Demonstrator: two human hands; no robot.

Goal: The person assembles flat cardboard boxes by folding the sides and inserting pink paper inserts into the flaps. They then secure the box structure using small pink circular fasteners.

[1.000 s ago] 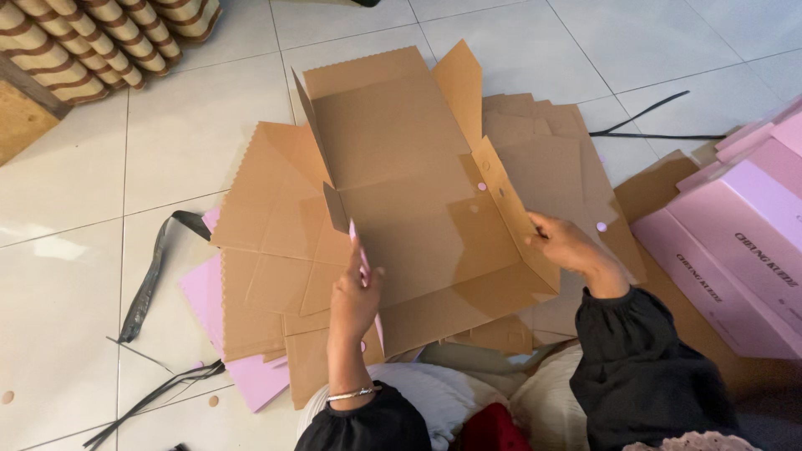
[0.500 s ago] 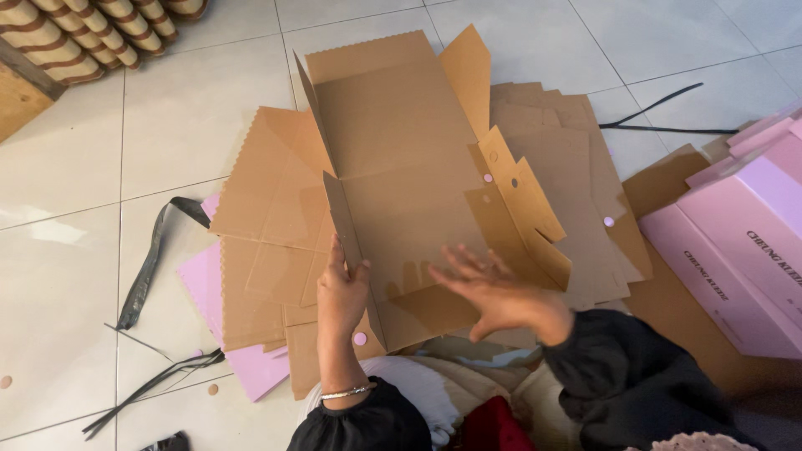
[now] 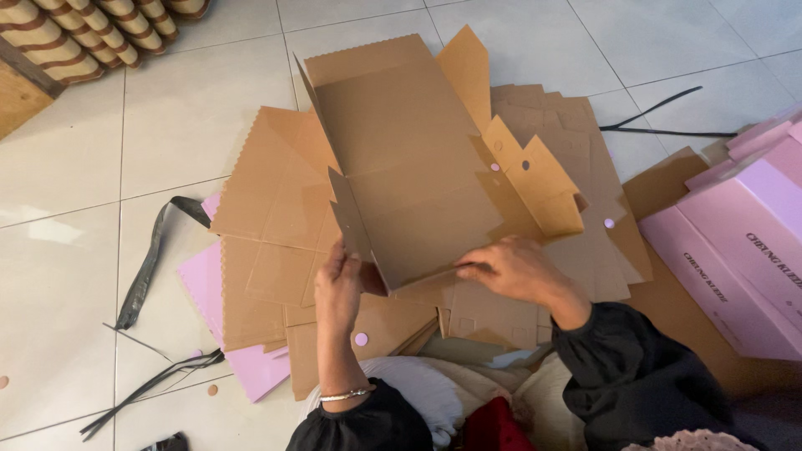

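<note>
A brown cardboard box blank (image 3: 401,159) is half folded in front of me, its left and right side flaps raised. My left hand (image 3: 338,288) grips the near end of the left side flap. My right hand (image 3: 514,269) presses down on the near edge of the blank's bottom panel, fingers pointing left. The blank rests on a stack of flat brown cardboard sheets (image 3: 267,217). Both sleeves are black, and a thin bracelet sits on my left wrist.
Pink folded boxes (image 3: 735,242) are piled at the right. A pink sheet (image 3: 209,288) pokes out under the stack at the left. Black plastic straps (image 3: 146,267) lie on the white tiled floor, and another black strap (image 3: 660,117) lies at the upper right. Striped rolls (image 3: 92,33) fill the top left corner.
My right hand left the right side flap and came down and left to the near edge of the bottom panel. My left hand has kept its grip on the left flap.
</note>
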